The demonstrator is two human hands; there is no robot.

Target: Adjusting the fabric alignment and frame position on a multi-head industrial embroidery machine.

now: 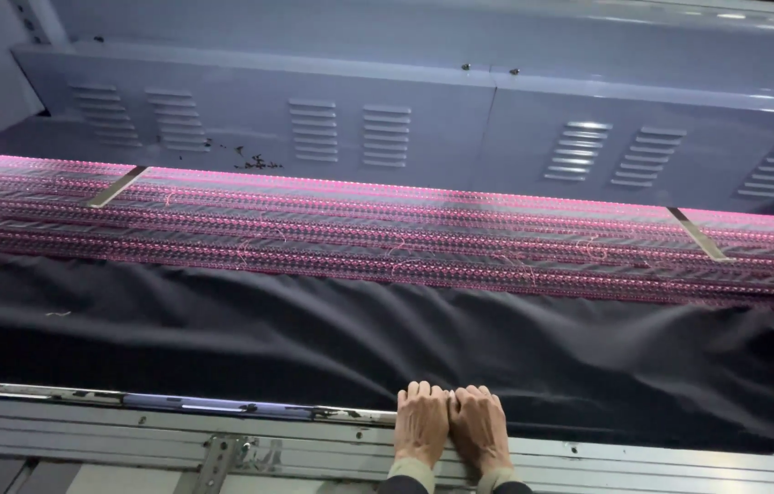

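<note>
My left hand [421, 424] and my right hand [479, 428] lie side by side, palms down, on the near metal rail [222, 430] of a wide machine. Their fingertips curl over the rail's far edge and touch the near border of a black cloth [314, 329] that stretches across the machine. Neither hand has a thing gripped in it. Beyond the black cloth runs a broad band of pink and dark patterned fabric [387, 238] with loose pink threads on it.
A grey metal housing [460, 119] with louvred vents spans the back. Two thin metal bars [117, 187] [698, 235] cross the pink fabric at left and right. A bracket with bolts [222, 453] sits on the near rail.
</note>
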